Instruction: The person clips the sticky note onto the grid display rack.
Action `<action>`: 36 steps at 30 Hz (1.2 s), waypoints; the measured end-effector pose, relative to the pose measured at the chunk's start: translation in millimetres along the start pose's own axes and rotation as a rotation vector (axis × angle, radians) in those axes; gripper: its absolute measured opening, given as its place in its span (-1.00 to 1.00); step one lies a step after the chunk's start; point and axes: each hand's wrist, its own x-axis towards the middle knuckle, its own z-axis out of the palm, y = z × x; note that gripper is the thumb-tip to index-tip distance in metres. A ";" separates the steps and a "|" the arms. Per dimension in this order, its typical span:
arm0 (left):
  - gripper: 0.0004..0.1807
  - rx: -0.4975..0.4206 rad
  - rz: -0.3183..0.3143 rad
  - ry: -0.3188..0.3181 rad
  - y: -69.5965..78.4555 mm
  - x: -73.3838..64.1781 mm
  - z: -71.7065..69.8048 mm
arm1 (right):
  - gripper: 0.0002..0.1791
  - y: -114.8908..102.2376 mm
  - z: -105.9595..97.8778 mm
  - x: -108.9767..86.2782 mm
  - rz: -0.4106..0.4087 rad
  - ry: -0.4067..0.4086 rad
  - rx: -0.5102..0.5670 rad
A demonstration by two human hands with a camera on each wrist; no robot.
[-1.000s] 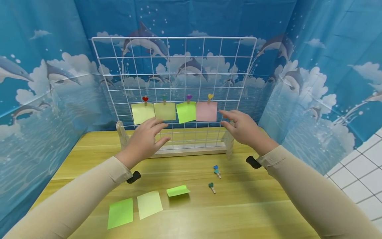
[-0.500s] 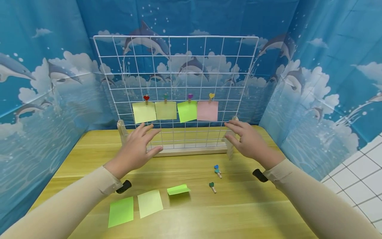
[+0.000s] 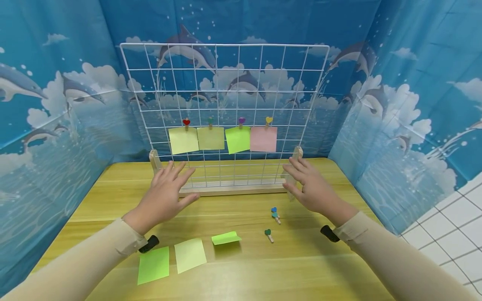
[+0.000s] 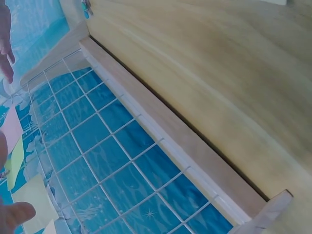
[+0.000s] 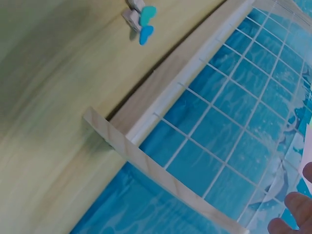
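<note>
A white wire grid (image 3: 239, 69) stands upright in a wooden base (image 3: 233, 191). Clipped in a row on it hang a pale yellow note (image 3: 183, 141), a duller yellow note (image 3: 211, 139), a bright green note (image 3: 238, 140) and a pink note (image 3: 263, 139). Small clothespins with heart tops hold them, among them a red one (image 3: 186, 122) and a yellow one (image 3: 269, 120). My left hand (image 3: 162, 198) hovers before the base's left end, fingers spread, holding nothing. Before the right end is my right hand (image 3: 312, 188), fingers extended and nothing in them.
On the wooden table (image 3: 301, 267) lie a green note (image 3: 153, 266), a pale yellow note (image 3: 190, 255) and a folded green note (image 3: 226, 238). Further right are a dark green heart clothespin (image 3: 269, 235) and two blue-toned ones (image 3: 276, 216). A dolphin-print curtain (image 3: 75, 121) surrounds the table.
Both hands have drawn back and down from the hanging notes. The left moved left and the right slightly right, so they are further apart. The notes and clothespins stay as they were.
</note>
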 end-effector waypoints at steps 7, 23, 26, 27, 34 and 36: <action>-0.09 0.021 -0.017 -0.005 -3.7 -8.1 3.3 | -0.31 -2.6 7.6 -5.9 0.004 0.012 0.000; -0.03 0.014 -0.064 -0.065 -9.9 -19.9 11.0 | -0.20 -4.3 19.2 -13.9 0.002 -0.005 -0.022; -0.03 0.012 -0.064 -0.060 -10.2 -21.7 11.3 | -0.19 -4.4 20.7 -14.7 0.001 -0.007 -0.015; -0.03 0.012 -0.064 -0.059 -10.1 -22.6 11.1 | -0.19 -4.4 21.3 -14.9 0.000 -0.008 -0.013; -0.06 0.005 -0.069 -0.050 -9.7 -27.2 10.8 | -0.17 -3.5 26.2 -16.7 -0.013 0.001 -0.023; -0.06 0.004 -0.075 -0.053 -10.1 -28.2 11.2 | -0.18 -3.5 27.5 -17.4 -0.012 0.000 -0.023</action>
